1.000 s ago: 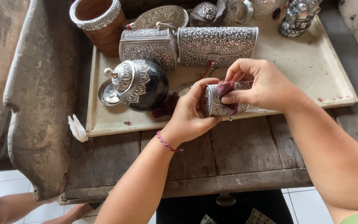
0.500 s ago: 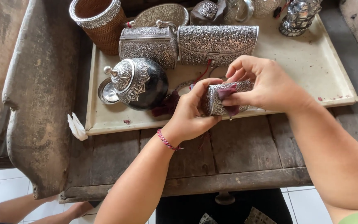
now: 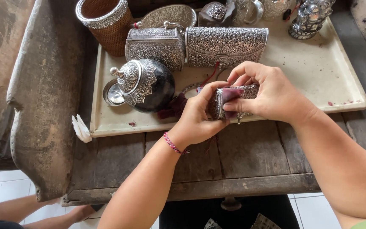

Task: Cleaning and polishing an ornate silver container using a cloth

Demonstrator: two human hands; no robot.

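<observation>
One small silver case (image 3: 234, 99) is gripped between two hands over the tray's near edge: the left hand (image 3: 200, 116) is wrapped round its end, fingers (image 3: 217, 87) curled tight, while the right hand (image 3: 267, 95) is clamped over the top, a maroon cloth (image 3: 229, 94) pinched against it. On the cream tray (image 3: 318, 72), two embossed silver purses (image 3: 198, 46) are stood side by side, and one dark round pot (image 3: 147, 85) with a silver lid is seen just left of the hands. One woven basket (image 3: 104, 23) is set at the tray's far left corner, on the wooden tabletop (image 3: 250, 148).
</observation>
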